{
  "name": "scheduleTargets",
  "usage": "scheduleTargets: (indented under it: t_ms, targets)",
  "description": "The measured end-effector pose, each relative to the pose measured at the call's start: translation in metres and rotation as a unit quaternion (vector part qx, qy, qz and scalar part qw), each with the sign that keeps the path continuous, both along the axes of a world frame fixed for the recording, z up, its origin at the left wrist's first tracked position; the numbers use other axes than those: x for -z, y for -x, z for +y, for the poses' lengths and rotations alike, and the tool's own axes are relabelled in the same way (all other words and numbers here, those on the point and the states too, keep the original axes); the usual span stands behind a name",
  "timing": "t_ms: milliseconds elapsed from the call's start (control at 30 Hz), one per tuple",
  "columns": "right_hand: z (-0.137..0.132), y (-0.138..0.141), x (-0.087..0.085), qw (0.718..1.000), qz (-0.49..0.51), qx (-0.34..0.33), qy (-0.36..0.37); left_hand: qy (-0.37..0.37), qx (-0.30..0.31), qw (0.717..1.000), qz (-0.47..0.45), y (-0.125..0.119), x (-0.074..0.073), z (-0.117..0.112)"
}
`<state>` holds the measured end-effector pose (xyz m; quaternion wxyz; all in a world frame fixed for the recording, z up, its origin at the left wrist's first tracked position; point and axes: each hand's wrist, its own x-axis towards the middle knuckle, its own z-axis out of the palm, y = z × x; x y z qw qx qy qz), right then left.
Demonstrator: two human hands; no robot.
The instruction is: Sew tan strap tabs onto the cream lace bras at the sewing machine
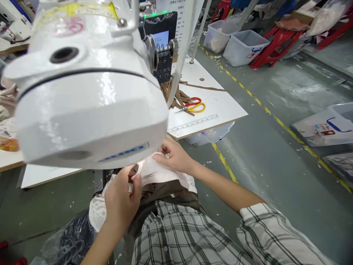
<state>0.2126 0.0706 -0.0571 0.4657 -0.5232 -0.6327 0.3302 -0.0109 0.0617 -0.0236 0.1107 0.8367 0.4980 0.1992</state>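
Below the head of a white sewing machine (91,117), both hands hold a pale pink piece of fabric (157,171) with white lace at its sides. My left hand (122,195) pinches its left edge between thumb and fingers. On the other side, my right hand (173,156) grips the upper right edge, thumb on top. Lace (97,211) hangs down beside my left wrist and over my lap. The machine head hides the needle area and part of the cloth's far edge.
Right of the machine, a white tabletop (215,99) carries scissors (195,105), brown strips (176,92) and a printed ruler (193,123). A control panel (162,44) stands behind. Plastic bins (244,48) and red stools (275,40) stand on the floor.
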Motion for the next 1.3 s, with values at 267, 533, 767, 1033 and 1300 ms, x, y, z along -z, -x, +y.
scheduleTargets:
  t_ms: [267, 533, 767, 1033, 1300]
  targets:
    - [-0.049, 0.006, 0.006, 0.995, -0.052, -0.032, 0.078, 0.265, 0.06, 0.953, -0.135, 0.024, 0.003, 0.017]
    - [-0.107, 0.062, -0.014, 0.966, 0.114, -0.151, 0.175, 0.442, 0.046, 0.83, -0.337, 0.043, -0.003, -0.018]
    - [-0.064, 0.129, 0.023, 0.783, 0.474, -0.162, 0.369, 0.428, -0.019, 0.865, -0.261, 0.091, -0.019, -0.032]
    - [-0.07, 0.131, 0.068, 0.922, 0.334, 0.019, 0.193, 0.285, -0.183, 0.904, -0.259, 0.073, 0.047, -0.041]
    - [-0.083, 0.105, 0.096, 0.996, -0.017, 0.05, -0.077, 0.407, -0.151, 0.789, -0.436, 0.03, 0.076, -0.042]
